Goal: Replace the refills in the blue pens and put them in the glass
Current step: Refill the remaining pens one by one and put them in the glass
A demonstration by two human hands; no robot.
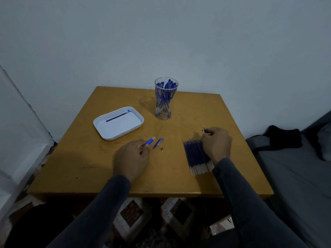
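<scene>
Holding the open pen barrel [149, 141] in the left hand [131, 159], ready for loading; right hand [216, 144] is pinching a fresh refill [205, 130] above the worktop [100, 158] bundle [196, 156]; glass [165, 99] is waiting behind.

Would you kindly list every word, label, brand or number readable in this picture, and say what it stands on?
None can be read.
Pens in the glass: any print too small and dim to read.
Pen barrel in the left hand: no legible mark.
Bundle of refills under the right hand: no legible print.
White tray: no print visible.
</scene>
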